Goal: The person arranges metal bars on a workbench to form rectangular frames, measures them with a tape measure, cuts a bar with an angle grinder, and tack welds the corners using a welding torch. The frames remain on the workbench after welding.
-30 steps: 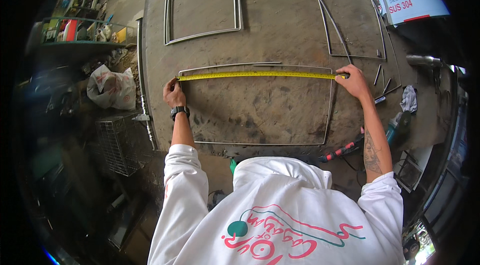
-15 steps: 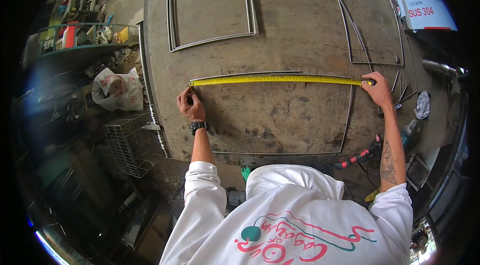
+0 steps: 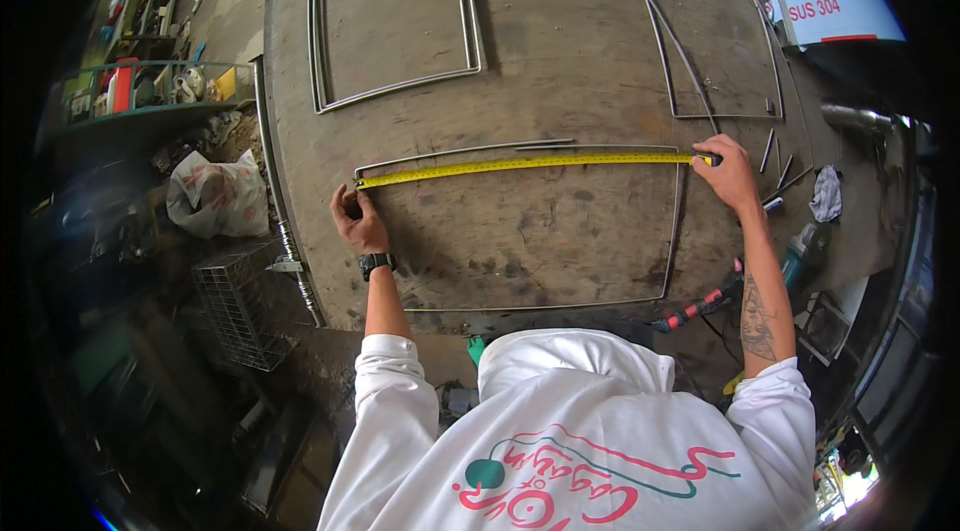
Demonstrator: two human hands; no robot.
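A yellow tape measure blade (image 3: 520,166) is stretched across a thin metal rod frame (image 3: 667,261) on the worktable, just nearer to me than the frame's far side. My left hand (image 3: 362,226), with a black watch on its wrist, pinches the blade's hooked end by the frame's far left corner. My right hand (image 3: 730,174) grips the tape measure's case at the other end, just past the far right corner; the fingers hide most of the case. A loose thin rod (image 3: 545,144) lies along the frame's far side.
More rod frames lie farther off, one at the left (image 3: 400,83) and one at the right (image 3: 725,117). Short rod pieces (image 3: 768,151), a white rag (image 3: 826,194) and a teal power tool (image 3: 800,253) are at the right. A metal pipe (image 3: 268,131) runs along the table's left edge.
The whole view has shifted, so table and frames appear farther left. Both hands keep hold of the tape measure, its blade still stretched along the frame's far side.
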